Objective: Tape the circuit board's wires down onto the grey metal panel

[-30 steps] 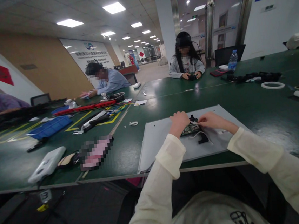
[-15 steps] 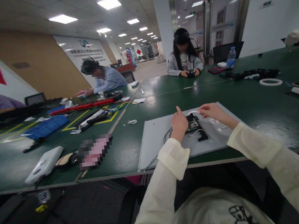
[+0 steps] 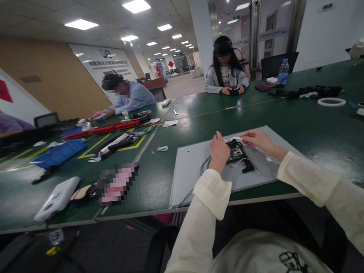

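A grey panel [image 3: 191, 170] lies flat on the green table [image 3: 314, 141] in front of me. A small green circuit board [image 3: 236, 152] with a black bracket sits on it, and thin wires run off to the left. My left hand [image 3: 218, 152] rests closed on the board's left edge. My right hand [image 3: 255, 139] pinches a thin white strip [image 3: 234, 139] just above the board. Both arms wear cream sleeves.
Left of the panel lie a white device [image 3: 57, 198], a blue tray [image 3: 61, 152] and a red bar [image 3: 102, 130]. A white tape ring [image 3: 331, 102], black parts and a water bottle [image 3: 282, 72] lie at the right. Several people sit at the far side.
A second ago both hands were pressed together over the board. My right hand has since drawn the white strip up and to the right; my left hand shifted to the board's left edge.
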Available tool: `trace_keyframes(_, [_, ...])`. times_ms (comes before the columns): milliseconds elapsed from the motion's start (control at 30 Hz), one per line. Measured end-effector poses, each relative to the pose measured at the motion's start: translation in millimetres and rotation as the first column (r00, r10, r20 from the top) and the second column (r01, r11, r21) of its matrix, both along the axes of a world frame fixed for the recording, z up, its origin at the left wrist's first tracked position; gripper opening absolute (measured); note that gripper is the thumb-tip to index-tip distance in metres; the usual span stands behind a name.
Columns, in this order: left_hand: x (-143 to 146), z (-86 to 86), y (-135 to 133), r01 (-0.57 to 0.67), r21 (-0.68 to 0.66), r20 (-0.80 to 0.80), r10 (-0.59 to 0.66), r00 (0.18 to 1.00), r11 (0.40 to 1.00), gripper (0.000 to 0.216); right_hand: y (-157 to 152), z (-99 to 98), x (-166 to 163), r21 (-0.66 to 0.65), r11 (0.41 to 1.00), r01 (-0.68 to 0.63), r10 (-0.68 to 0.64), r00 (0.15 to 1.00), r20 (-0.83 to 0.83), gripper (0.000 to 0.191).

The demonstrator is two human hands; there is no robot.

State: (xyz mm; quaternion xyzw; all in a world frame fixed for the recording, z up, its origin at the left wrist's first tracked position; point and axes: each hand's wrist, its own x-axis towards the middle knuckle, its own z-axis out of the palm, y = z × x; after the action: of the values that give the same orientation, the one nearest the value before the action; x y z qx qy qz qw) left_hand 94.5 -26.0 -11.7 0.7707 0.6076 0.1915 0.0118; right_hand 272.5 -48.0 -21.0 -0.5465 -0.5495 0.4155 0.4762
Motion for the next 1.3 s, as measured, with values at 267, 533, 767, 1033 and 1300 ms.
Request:
trace_keyframes(267, [-2, 0.6, -2, 0.209, 0.045, -0.116, -0.203, 0.972, 0.977, 0.053, -2, -6.2, 3, -0.083, 0.996, 0.027, -0.031, 0.998, -0.050, 0.009])
trace_keyframes(533, [-2, 1.1, 1, 0.307, -0.089, -0.129, -0.316, 0.940, 0.948, 0.040, 3, -15.9, 8, -0.069, 0.997, 0.037, -0.036, 0.999, 0.010, 0.008])
trace_keyframes(767, [-2, 2.5, 4, 0.299, -0.138, -0.144, -0.318, 0.937, 0.944, 0.041, -1, -14.2, 8, 0.020, 1.000, 0.024, -0.028, 0.963, 0.268, 0.012])
trace_keyframes(1033, [-4, 5.0, 3, 0.275, -0.188, -0.139, -0.303, 0.943, 0.943, 0.049, -3, -10.2, 4, 0.125, 0.991, -0.048, -0.052, 0.722, 0.690, 0.015])
trace_keyframes(1300, [-6, 4.5, 4, 0.306, -0.184, -0.159, -0.335, 0.929, 0.934, 0.049, -17, 1.2, -13, 0.095, 0.994, -0.054, -0.066, 0.401, 0.914, 0.022])
